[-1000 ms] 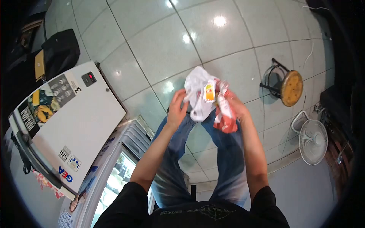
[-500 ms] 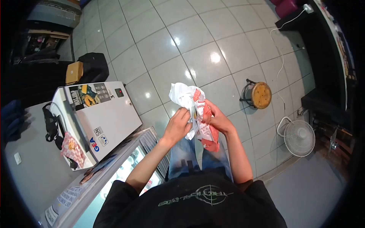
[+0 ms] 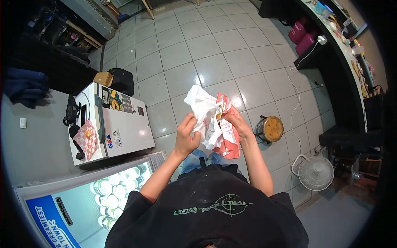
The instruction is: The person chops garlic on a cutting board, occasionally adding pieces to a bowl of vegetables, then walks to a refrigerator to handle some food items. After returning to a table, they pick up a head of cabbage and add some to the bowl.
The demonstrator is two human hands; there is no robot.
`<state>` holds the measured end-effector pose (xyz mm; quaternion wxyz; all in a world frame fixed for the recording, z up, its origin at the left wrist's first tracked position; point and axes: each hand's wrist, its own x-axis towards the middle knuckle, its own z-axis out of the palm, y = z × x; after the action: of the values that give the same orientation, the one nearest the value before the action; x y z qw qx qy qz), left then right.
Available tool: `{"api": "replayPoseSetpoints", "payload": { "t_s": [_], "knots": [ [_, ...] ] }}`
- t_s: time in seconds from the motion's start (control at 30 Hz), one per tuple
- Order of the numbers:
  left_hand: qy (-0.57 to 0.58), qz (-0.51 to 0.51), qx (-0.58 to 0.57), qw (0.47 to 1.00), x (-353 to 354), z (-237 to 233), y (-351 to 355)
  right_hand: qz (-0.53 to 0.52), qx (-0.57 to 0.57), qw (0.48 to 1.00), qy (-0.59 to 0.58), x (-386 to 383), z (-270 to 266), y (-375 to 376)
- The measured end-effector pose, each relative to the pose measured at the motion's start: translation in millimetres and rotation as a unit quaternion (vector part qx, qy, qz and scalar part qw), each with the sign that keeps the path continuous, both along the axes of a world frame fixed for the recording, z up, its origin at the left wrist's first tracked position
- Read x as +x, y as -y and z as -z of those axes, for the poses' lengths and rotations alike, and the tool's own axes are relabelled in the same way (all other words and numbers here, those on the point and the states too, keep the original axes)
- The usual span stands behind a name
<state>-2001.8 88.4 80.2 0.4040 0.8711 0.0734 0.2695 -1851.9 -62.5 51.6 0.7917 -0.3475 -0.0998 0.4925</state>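
In front of my body, my left hand [image 3: 188, 134] pinches the edge of a crumpled white plastic bag [image 3: 199, 99], whose loose top sticks up beyond the fingers. My right hand [image 3: 240, 127] is wrapped round a red-and-white printed bag [image 3: 227, 149], with its thumb across the front. The two bags lie against each other, the white one partly spread between my hands. A small yellowish patch shows in the folds near the right thumb; what it belongs to is hidden.
To the left stand a white chest freezer [image 3: 128, 130] with a checkered paper [image 3: 86, 139] on top, and a lit glass-front fridge [image 3: 82, 194]. At right are a round wooden stool [image 3: 272, 129], a white fan [image 3: 316, 172], a trailing cable [image 3: 296, 97] and a cluttered counter [image 3: 347, 49].
The head view has tilted up, showing more floor and counter. My left hand has drawn a little away from the right, spreading the white plastic bag; both hands keep their hold.
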Motion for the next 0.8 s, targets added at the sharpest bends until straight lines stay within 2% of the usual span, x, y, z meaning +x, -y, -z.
{"api": "replayPoseSetpoints", "payload": {
  "t_s": [0.1,0.17,0.2,0.33,0.47,0.57,0.63,0.8],
  "knots": [
    [0.039,-0.022,-0.026,0.999,-2,-15,10,-0.028,0.022,0.999,-0.029,-5,-8,2],
    [0.052,-0.022,-0.037,0.998,-3,-24,16,-0.038,0.001,0.996,0.078,-10,-10,-2],
    [0.042,-0.027,-0.070,0.996,-4,-27,19,-0.071,-0.046,0.990,0.110,-10,-11,-3],
    [0.023,-0.067,-0.140,0.988,-2,-30,27,-0.100,-0.016,0.986,0.132,-18,-20,-11],
    [0.040,-0.101,-0.193,0.975,-6,-29,25,-0.108,0.032,0.988,0.104,-27,-20,-19],
    [0.013,-0.086,-0.151,0.985,-11,-35,20,-0.125,0.016,0.987,0.096,-30,-21,-21],
    [0.029,-0.083,-0.158,0.983,-11,-31,20,-0.121,0.052,0.988,0.085,-31,-14,-22],
    [0.044,-0.067,-0.176,0.981,-16,-27,17,-0.109,0.011,0.991,0.074,-38,-29,-26]
  ]
}}
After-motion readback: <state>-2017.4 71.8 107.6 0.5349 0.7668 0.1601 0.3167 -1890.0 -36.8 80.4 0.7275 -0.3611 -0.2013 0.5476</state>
